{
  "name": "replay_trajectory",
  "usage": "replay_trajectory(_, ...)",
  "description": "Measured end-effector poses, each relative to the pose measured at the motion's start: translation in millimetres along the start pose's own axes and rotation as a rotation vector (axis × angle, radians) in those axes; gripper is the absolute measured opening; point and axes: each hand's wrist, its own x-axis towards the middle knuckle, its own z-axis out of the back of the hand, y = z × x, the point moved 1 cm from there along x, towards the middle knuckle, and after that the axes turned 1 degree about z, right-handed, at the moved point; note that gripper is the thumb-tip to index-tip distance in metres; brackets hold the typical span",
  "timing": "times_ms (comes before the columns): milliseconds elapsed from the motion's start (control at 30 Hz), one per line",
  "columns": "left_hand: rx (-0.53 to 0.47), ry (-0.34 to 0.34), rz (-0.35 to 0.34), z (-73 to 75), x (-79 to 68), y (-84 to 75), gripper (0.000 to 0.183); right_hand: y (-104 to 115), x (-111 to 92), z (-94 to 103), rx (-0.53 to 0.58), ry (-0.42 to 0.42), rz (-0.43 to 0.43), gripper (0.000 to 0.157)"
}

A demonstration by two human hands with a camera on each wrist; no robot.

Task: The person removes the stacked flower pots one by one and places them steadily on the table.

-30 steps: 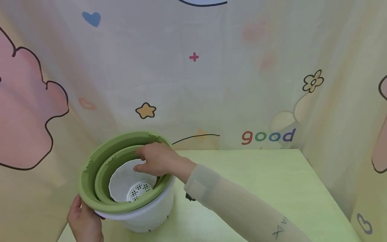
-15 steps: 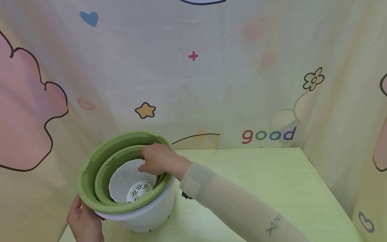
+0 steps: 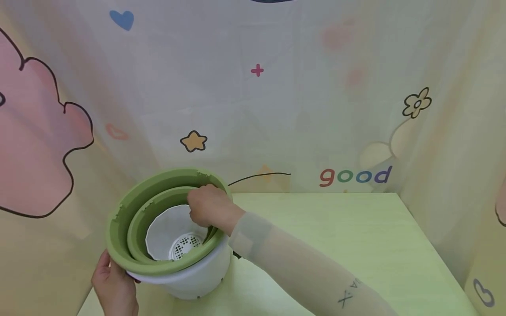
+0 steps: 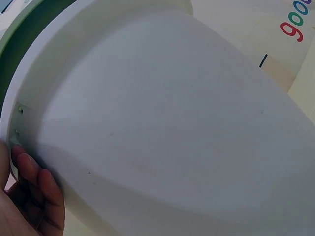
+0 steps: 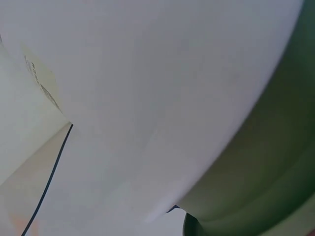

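Observation:
Two round pots with wide green rims stand nested at the left of the table. The outer pot point(image 3: 193, 281) has a white wall; the smaller inner pot point(image 3: 138, 232) shows a white inside with a perforated round bottom. My left hand point(image 3: 114, 283) grips the outer pot's rim at the near left, and its curled fingers point(image 4: 47, 191) lie under the edge beside the white wall. My right hand point(image 3: 211, 208) reaches over the far right side and grips the inner pot's rim; its fingertips are hidden. In the right wrist view, white and green plastic fill most of the frame.
The pale green tabletop point(image 3: 316, 232) extends to the right of the pots. A printed curtain point(image 3: 257, 109) hangs behind and at both sides. A small dark object point(image 3: 236, 254) shows beneath the right wrist.
My right hand has shifted slightly right along the rim and curled in; its thumb, visible before over the inner pot, is now tucked away. The left hand keeps its hold on the outer pot.

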Motion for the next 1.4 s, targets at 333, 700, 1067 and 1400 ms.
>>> replay_trajectory(333, 0.016, 0.01, 0.003, 1.5, 0.4, 0.3, 0.03, 3.1, 8.4, -10.8, -0.074, -0.026, -0.039, 0.019)
replay_trajectory(700, 0.011, 0.006, -0.015, 0.0, -0.5, -0.2, 0.028, 5.7, 7.1, -13.2, -0.212, -0.061, -0.013, 0.018)
replay_trajectory(1067, 0.017, 0.01, -0.011, 1.1, -0.7, 0.0, 0.03, 5.9, 3.9, -15.4, -0.267, -0.087, 0.021, 0.02)
replay_trajectory(1400, 0.032, 0.013, -0.005, 1.9, -0.3, -0.1, 0.028, 5.1, 7.4, -17.6, -0.247, -0.088, 0.024, 0.022)
